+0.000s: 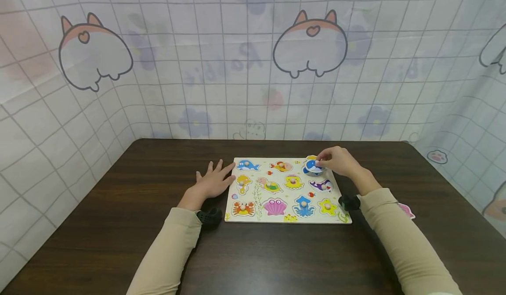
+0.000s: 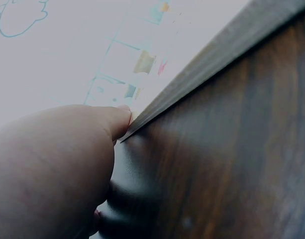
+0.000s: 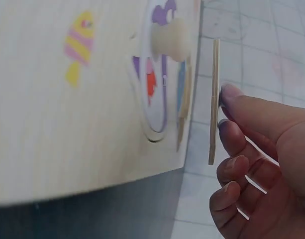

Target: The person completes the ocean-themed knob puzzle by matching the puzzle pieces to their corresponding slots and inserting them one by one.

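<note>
My right hand (image 1: 339, 161) pinches a blue-and-white wooden puzzle piece (image 1: 314, 167) above the board's far right corner. In the right wrist view that thin piece (image 3: 214, 102) appears edge-on, apart from the board surface, with thumb and index finger at its knob side. The puzzle board (image 1: 253, 189) lies flat, bearing knobbed sea-animal pieces such as a crab (image 1: 243, 208), an octopus (image 1: 293, 181) and a purple whale (image 1: 322, 185). My left hand (image 1: 213, 182) lies with fingers spread beside the board's left edge, thumb tip right at that edge in the left wrist view.
A pink piece (image 1: 406, 210) lies on the dark wooden table (image 1: 276, 260), partly hidden by the right sleeve (image 1: 407, 238). A patterned cloth (image 1: 221, 88) hangs behind the table and along its sides. Each wrist carries a dark strap with a camera.
</note>
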Motion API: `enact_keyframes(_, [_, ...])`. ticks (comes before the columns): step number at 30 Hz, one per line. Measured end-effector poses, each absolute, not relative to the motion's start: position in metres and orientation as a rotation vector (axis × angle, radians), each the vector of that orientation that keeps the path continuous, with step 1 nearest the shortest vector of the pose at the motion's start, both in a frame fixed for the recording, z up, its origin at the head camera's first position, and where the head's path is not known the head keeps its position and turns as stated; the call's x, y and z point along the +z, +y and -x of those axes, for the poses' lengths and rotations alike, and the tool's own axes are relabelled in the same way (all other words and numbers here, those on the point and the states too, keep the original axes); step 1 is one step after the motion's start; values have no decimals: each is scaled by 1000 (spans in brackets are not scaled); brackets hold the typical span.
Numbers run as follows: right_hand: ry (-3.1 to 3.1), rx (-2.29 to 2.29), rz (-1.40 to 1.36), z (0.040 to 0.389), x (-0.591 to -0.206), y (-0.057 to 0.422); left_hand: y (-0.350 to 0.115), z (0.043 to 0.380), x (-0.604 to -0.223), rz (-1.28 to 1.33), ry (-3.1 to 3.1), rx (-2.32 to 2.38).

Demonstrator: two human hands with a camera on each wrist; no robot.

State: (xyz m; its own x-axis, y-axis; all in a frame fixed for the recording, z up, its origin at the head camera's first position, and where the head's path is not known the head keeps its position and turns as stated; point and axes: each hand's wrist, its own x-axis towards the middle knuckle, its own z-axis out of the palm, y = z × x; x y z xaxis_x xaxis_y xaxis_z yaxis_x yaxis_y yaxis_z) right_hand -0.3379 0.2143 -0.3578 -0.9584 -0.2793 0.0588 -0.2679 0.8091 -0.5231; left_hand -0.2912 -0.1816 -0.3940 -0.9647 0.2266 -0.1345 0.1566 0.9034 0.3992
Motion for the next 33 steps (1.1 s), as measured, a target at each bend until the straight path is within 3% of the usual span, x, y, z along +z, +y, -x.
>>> enact_keyframes(33, [2917, -657, 404, 346, -359, 202, -181, 289, -393, -301, 2903, 585])
